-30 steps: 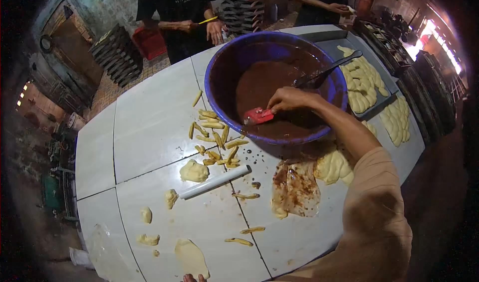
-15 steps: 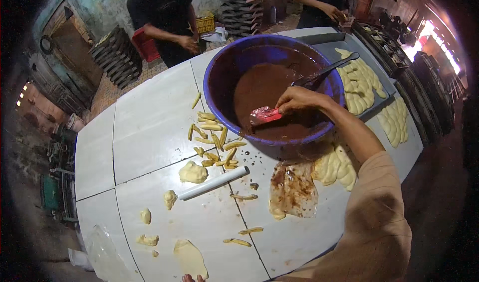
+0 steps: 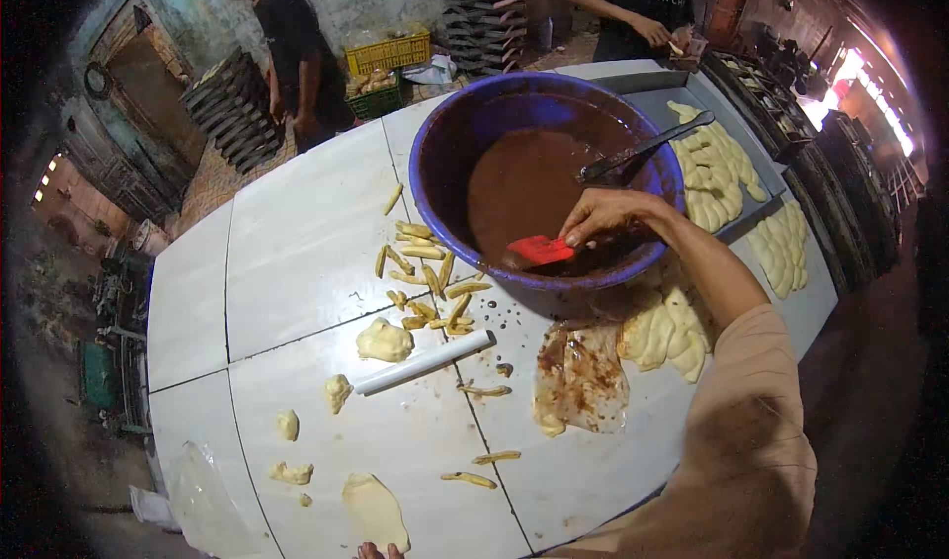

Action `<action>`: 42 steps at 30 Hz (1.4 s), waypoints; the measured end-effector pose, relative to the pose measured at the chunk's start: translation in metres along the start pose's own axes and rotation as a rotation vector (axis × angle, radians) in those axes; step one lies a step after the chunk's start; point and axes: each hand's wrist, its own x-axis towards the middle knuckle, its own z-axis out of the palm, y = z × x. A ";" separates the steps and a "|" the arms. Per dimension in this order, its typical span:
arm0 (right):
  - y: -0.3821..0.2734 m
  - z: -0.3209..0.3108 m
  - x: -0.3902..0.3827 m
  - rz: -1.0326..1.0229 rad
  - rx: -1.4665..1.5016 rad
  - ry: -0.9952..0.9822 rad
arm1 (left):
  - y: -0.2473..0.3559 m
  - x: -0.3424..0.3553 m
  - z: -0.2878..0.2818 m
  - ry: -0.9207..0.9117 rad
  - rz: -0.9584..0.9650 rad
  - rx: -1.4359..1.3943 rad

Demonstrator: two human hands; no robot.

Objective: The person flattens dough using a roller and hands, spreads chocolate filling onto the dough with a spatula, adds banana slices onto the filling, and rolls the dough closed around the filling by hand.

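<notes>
In the head view, the right hand (image 3: 605, 215) is reaching into the big round blue plastic bowl (image 3: 445, 154) of brown chocolate batter (image 3: 524, 183), fingers pinching the flat red scraper (image 3: 540, 250), which is lying against the bowl's near wall. A metal ladle (image 3: 643, 150) is leaning in the batter. Only the fingertips of the left hand (image 3: 374, 551) are showing at the lower edge; I cannot tell their grip. Pale dough sticks (image 3: 425, 272) and a white plastic rod (image 3: 425, 361) are lying on the white tiled worktop (image 3: 297, 233).
</notes>
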 end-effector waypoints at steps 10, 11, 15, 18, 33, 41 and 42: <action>-0.014 0.006 -0.013 0.094 0.228 0.012 | 0.000 0.007 0.005 0.055 0.024 -0.038; -0.020 0.005 -0.015 0.093 0.235 0.044 | 0.000 0.009 0.005 0.030 0.013 -0.036; -0.052 0.006 -0.017 0.095 0.275 0.110 | -0.003 0.014 0.002 0.009 0.000 -0.033; -0.075 0.015 -0.024 -0.045 0.153 0.138 | -0.003 -0.001 0.014 0.052 -0.038 -0.033; -0.210 0.204 -0.037 -0.109 0.132 -0.040 | -0.012 0.023 0.020 0.238 0.108 -0.088; -0.220 0.392 -0.022 -0.349 -0.300 0.091 | -0.018 0.022 0.034 0.377 0.118 -0.209; -0.222 0.411 -0.025 -0.385 -0.325 0.162 | -0.018 0.018 0.035 0.385 0.132 -0.212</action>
